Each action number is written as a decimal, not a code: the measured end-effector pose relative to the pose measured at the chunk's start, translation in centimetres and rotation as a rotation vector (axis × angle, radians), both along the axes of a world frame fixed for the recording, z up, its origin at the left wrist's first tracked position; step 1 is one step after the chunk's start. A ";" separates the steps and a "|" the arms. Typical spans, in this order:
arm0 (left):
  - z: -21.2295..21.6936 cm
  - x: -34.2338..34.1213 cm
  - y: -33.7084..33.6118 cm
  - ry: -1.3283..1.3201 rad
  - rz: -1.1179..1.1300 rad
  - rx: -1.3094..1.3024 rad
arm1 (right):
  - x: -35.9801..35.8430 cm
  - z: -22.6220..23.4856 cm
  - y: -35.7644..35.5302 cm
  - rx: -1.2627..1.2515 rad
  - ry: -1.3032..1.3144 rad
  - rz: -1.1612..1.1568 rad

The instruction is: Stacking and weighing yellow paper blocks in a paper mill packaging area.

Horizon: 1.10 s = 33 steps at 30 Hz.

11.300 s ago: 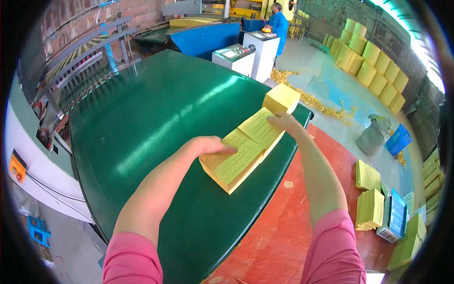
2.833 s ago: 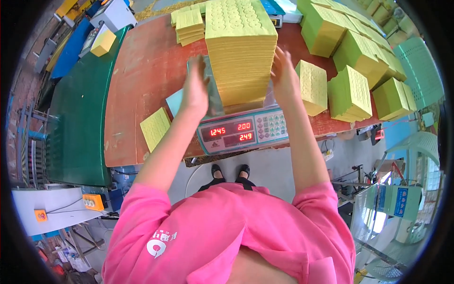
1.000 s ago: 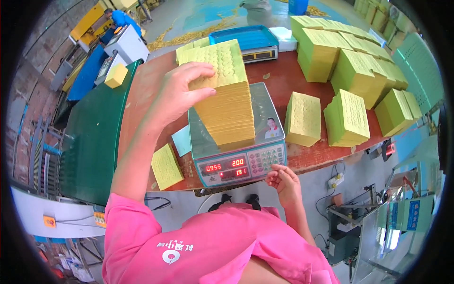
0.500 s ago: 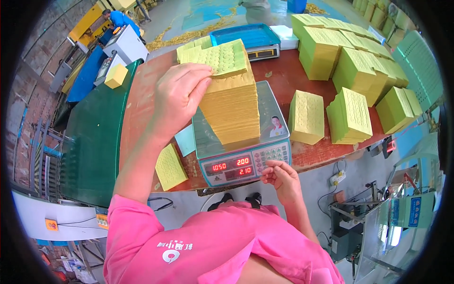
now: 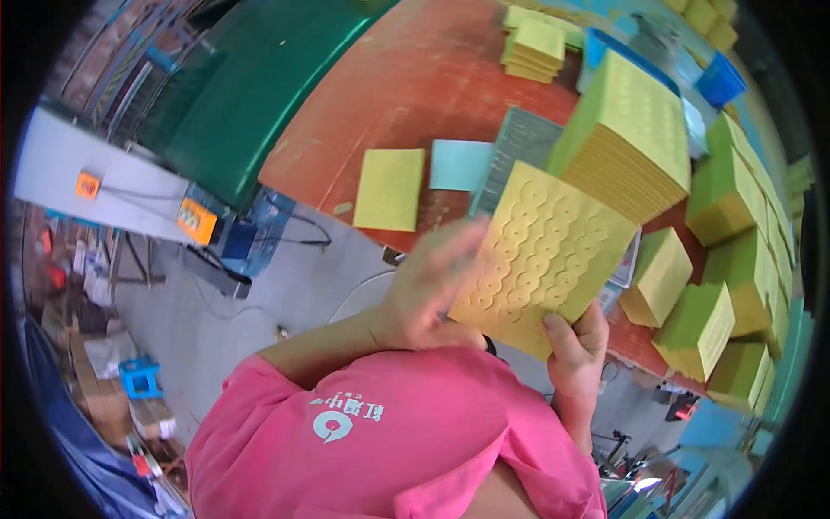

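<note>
At the centre of the frame, slightly right, a thin bundle of yellow sheets (image 5: 546,253) stamped with rows of round shapes is held up close to the body, tilted, well above the table. Its lower right corner is pinched by the right hand (image 5: 577,346), whose thumb lies on the face of the sheets with the fingers closed behind. The left hand (image 5: 432,281) is pressed against the left edge, fingers curled loosely and blurred, so whether it grips the bundle or only steadies it cannot be told for certain.

Just beyond the bundle, toward the upper right, a tall stack of the same yellow sheets (image 5: 627,143) is seen resting on a grey scale (image 5: 517,147), of which only the left part of the platform and a sliver of the front show. As a judgement, a small portion is in hand apart from the stack, and the greater part of the pile remains on the scale; the reading is hidden.

Along the right rim, several finished-looking yellow-green blocks (image 5: 696,329) are ranged on the red-brown table (image 5: 406,82). Left of the scale, a single yellow-green sheet (image 5: 389,189) and a pale blue sheet (image 5: 460,164) lie flat, side by side and nearly touching. At the upper left, a green-topped bench (image 5: 259,78) is seen.
</note>
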<state>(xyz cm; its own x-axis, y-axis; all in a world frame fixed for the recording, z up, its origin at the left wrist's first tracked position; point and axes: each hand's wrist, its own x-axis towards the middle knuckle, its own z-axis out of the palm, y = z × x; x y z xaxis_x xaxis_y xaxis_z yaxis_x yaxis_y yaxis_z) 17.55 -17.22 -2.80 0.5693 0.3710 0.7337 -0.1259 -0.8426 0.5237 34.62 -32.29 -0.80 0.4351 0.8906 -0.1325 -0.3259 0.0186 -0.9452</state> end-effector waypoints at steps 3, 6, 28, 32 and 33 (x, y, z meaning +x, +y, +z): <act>-1.2 -3.3 0.5 -0.216 0.127 -0.832 | -2.1 -1.5 3.8 -0.134 -0.217 0.203; -5.6 -8.8 3.0 -0.047 0.063 -1.442 | -5.4 -5.1 8.4 -0.177 -0.206 0.281; -15.9 -12.4 18.6 0.404 0.501 -0.926 | -11.3 -15.3 22.5 -0.302 -0.643 -0.073; -14.7 -12.1 18.4 0.448 0.529 -1.003 | -11.6 -16.7 22.1 -0.266 -0.678 -0.135; -15.3 -12.5 18.5 0.448 0.526 -0.896 | -11.6 -17.0 21.9 -0.254 -0.689 -0.155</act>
